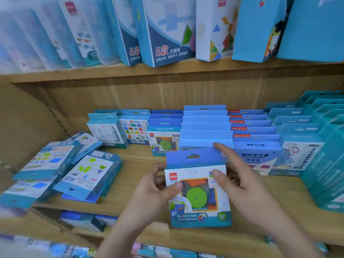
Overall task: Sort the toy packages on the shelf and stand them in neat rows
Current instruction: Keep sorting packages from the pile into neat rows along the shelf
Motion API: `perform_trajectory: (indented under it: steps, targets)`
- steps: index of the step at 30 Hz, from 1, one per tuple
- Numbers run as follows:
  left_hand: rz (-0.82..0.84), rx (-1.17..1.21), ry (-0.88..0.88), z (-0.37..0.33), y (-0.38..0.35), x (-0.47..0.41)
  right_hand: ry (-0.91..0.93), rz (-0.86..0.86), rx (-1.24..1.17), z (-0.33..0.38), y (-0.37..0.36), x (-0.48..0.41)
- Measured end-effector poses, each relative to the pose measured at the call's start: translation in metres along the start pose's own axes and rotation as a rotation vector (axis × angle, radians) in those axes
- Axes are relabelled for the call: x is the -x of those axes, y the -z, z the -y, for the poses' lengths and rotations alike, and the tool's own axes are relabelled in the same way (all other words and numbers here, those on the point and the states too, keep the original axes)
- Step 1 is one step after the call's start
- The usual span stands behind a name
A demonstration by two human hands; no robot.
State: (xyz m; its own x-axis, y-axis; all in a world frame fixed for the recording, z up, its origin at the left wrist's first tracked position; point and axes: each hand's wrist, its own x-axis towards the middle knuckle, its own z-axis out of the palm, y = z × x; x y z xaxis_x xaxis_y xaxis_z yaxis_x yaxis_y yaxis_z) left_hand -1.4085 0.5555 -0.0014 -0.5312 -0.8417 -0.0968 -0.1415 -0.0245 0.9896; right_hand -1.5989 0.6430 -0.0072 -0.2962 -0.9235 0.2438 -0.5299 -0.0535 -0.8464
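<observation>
Held package [199, 200] shows red logo [173, 177]; box [167, 34]: "8款几何体"

**Held package** [199, 198]: a blue-and-white box with a blue hang tab, a red logo and a window showing a green disc. I hold it upright, front toward me, over the front of the shelf [130, 164], pinched between my left hand [154, 185] and right hand [240, 175].

**Standing rows** [204, 127]: blue-tabbed packages stand upright one behind another, in files side by side across the shelf's middle and right.

**Loose packages** [87, 174]: several lie flat, askew and overlapping at the shelf's left end.
</observation>
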Motion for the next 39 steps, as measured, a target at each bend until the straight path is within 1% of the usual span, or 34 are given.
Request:
perform_trajectory:
  steps: [2,4,5,8,11,14,18,22,28,34,39]
  targets:
    - [-0.082,-0.134,-0.070,-0.002,0.029,-0.006,0.085,-0.028,0.159,0.006,-0.020,-0.015]
    - [-0.173,-0.290,-0.123,0.004,0.060,-0.016,0.192,-0.138,0.360,0.015,-0.037,-0.031]
    - [-0.212,-0.349,-0.139,0.007,0.075,-0.023,0.215,-0.185,0.450,0.017,-0.045,-0.037]
    - [-0.272,-0.496,-0.176,0.015,0.109,-0.050,0.144,-0.245,0.641,0.015,-0.067,-0.051]
    - [-0.241,-0.549,-0.178,0.023,0.121,-0.083,0.042,-0.247,0.737,0.010,-0.082,-0.059]
    - [-0.185,-0.548,-0.182,0.034,0.118,-0.111,-0.016,-0.257,0.753,0.009,-0.093,-0.060]
    - [-0.230,-0.544,-0.227,0.042,0.106,-0.132,-0.061,-0.283,0.772,0.005,-0.103,-0.057]
    - [-0.185,-0.574,-0.273,0.045,0.090,-0.140,-0.076,-0.272,0.786,0.004,-0.106,-0.052]
    - [-0.180,-0.633,-0.228,0.045,0.084,-0.147,-0.071,-0.302,0.777,0.004,-0.103,-0.052]
    - [-0.162,-0.738,-0.181,0.040,0.087,-0.148,-0.020,-0.405,0.705,0.008,-0.101,-0.058]
    - [-0.129,-0.752,-0.175,0.039,0.090,-0.145,0.045,-0.493,0.656,0.013,-0.100,-0.062]
